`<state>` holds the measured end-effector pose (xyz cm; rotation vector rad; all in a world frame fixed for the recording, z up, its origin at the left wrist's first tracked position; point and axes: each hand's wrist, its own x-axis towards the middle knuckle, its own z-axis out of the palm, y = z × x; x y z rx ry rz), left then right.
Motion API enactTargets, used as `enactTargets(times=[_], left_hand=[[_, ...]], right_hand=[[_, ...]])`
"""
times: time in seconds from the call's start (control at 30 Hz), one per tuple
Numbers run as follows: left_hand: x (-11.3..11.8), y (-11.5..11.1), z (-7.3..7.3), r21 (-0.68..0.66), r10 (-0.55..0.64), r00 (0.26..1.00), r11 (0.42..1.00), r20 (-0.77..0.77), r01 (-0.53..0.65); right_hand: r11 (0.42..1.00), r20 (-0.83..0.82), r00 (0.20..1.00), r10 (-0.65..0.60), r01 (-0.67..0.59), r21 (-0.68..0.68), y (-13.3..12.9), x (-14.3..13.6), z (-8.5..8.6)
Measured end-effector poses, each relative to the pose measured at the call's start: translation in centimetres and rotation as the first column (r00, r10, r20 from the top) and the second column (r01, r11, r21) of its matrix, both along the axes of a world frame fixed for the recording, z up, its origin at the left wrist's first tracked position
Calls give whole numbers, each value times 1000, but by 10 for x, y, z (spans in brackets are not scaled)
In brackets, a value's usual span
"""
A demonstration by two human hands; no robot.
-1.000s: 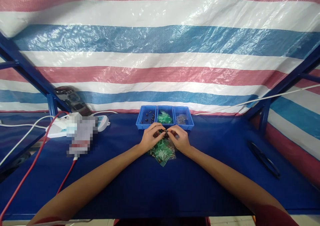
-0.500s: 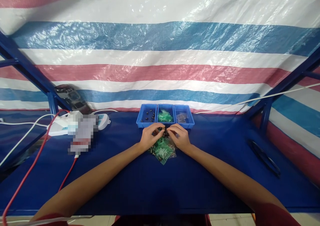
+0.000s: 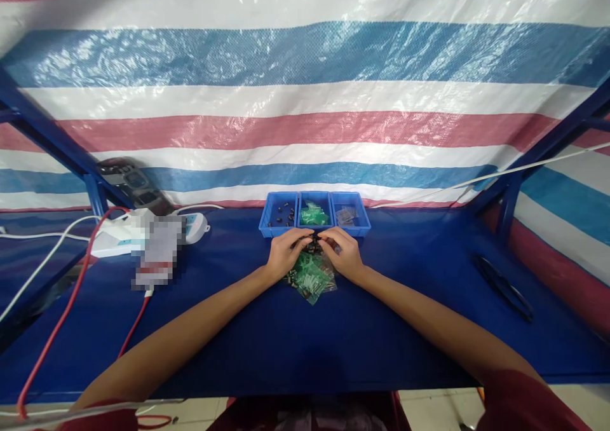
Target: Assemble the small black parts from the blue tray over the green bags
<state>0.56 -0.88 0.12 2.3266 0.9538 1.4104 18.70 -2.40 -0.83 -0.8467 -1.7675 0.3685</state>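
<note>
My left hand (image 3: 286,253) and my right hand (image 3: 344,253) meet fingertip to fingertip, thumb and fingers pinched, just in front of the blue trays. Something small and dark shows between the fingertips; its kind is too small to tell. Under and between the hands lies a pile of small clear and green plastic bags (image 3: 312,278) with metal pieces in or among them. Behind the hands stand three blue trays side by side: the left tray (image 3: 267,218) holds several small dark pieces, the middle one green bags (image 3: 314,214), the right one clear bags (image 3: 346,215).
On the left of the blue table (image 3: 267,348) lie a white power strip (image 3: 112,243), a blurred-out device with a red cable (image 3: 136,323), and a dark device (image 3: 136,183). A black elongated thing (image 3: 504,286) lies at right. A striped sheet (image 3: 305,100) hangs behind.
The camera view has shifted slightly. My hands remain over the pile, with their pinched fingertips now closer together.
</note>
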Motion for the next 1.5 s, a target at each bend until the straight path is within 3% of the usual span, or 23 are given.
enactTargets(times=[0.2, 0.87, 1.5], left_hand=[[2, 0, -3, -63, 41, 999, 997, -3, -41], [1, -2, -4, -17, -10, 998, 1000, -54, 9], [1, 0, 2, 27, -57, 997, 998, -51, 58]], right_hand=[[1000, 24, 1000, 16, -15, -24, 2, 1, -3], [997, 81, 994, 72, -73, 11, 1, -1, -3], [999, -14, 1000, -15, 14, -36, 3, -1, -2]])
